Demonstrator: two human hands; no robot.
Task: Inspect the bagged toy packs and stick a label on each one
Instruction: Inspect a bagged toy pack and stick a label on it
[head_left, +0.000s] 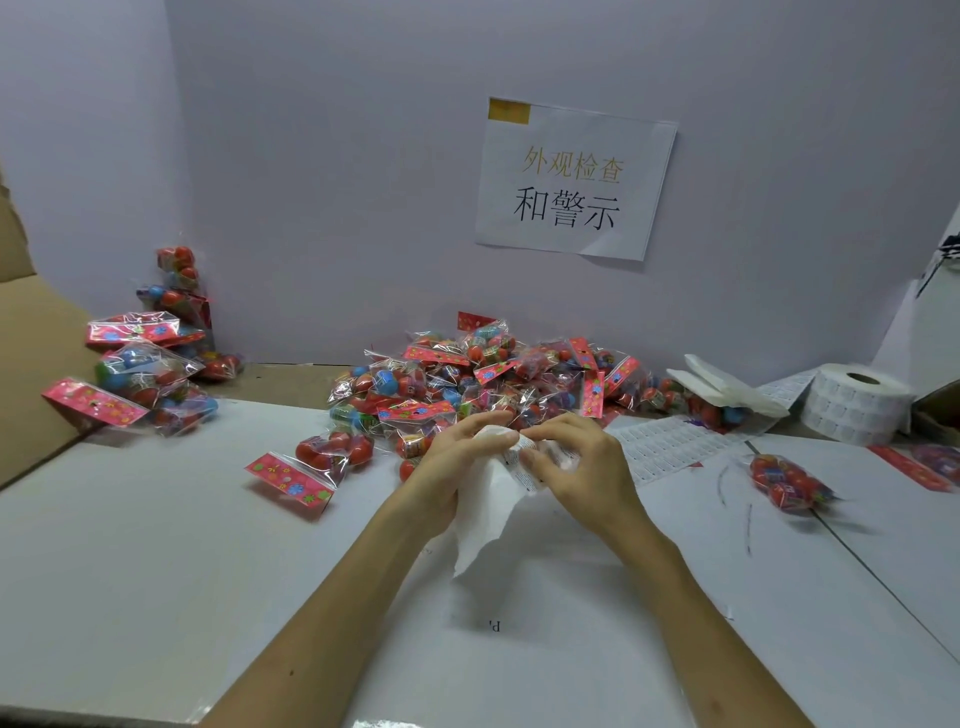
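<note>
I am watching both hands meeting over the middle of the white table surface (208, 545), just in front of the heap of clear crinkly plastic toy packs (483, 374) that is lying along the back edge. Each pack is showing glossy red, blue and green egg-shaped capsules under a flat pink card header printed with bright flowers. The left hand (457, 457) is gripping a white paper label strip (483, 519), its fingers curled round the upper end while the soft, creased tail is hanging down toward the table. The right hand (582, 462) is pinching the same strip's top end between thumb and fingertips, where small printed labels are showing. One single toy pack (311, 462) is lying apart from the heap, left of the left hand, header toward me. Another blurred toy pack (787, 480) is lying toward the right edge. A second stack of toy packs (145, 374) is leaning at the back left corner beside a brown cardboard box (36, 353). A thick white label roll (852, 400) is sitting at the back right, its perforated web (665, 447) trailing flat toward the hands. A white paper sign (571, 176) is hanging on the pale wall.
</note>
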